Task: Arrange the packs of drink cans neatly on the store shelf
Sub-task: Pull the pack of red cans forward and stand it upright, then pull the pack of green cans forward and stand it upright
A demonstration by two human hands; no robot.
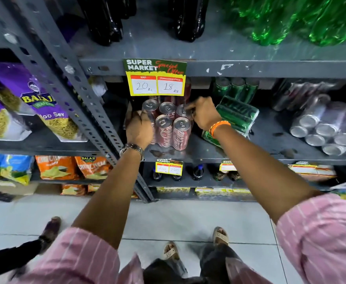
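Note:
A shrink-wrapped pack of red cola cans (173,130) stands upright at the left end of the grey metal shelf (209,158). My left hand (139,130) grips its left side. My right hand (204,112) holds its top right corner at the can tops. Just right of my right wrist, a pack of green cans (235,117) lies tilted on its side. Behind it several green cans (235,88) stand upright. Farther right, a pack of silver cans (324,130) lies on its side, with more silver cans (299,95) behind.
A yellow price tag (156,78) hangs from the shelf above, just over the red pack. Dark bottles (104,21) and green bottles (291,19) stand on the upper shelf. Snack bags (30,103) fill the rack to the left, past a perforated upright post (90,103). Another person's foot (51,230) is at the lower left.

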